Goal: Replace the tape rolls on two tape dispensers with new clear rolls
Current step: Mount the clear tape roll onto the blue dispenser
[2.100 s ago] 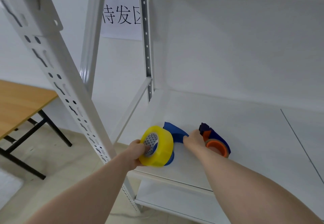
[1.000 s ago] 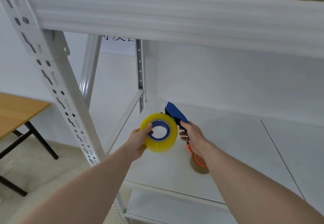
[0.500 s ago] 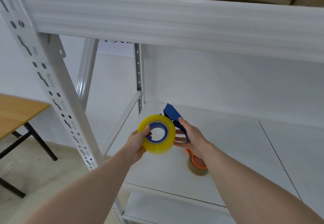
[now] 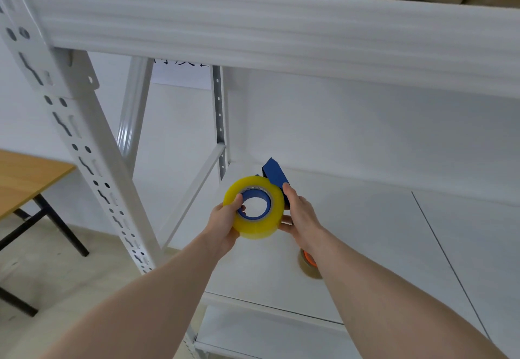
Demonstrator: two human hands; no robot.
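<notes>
White shelf board (image 4: 365,232) beneath my grip: left hand (image 4: 225,223) clasps tape roll (image 4: 254,208), right hand (image 4: 301,215) grips blue dispenser (image 4: 274,174); wooden table (image 4: 25,178) far left.

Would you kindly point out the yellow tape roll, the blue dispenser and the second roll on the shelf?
Yellow tape roll (image 4: 259,228): head view, outer band.
Blue dispenser (image 4: 274,173): head view, top end.
Second roll (image 4: 308,270): head view, brownish side.

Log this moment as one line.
left hand: grips yellow-tinted tape roll | right hand: holds blue plastic dispenser | roll on hub
</notes>
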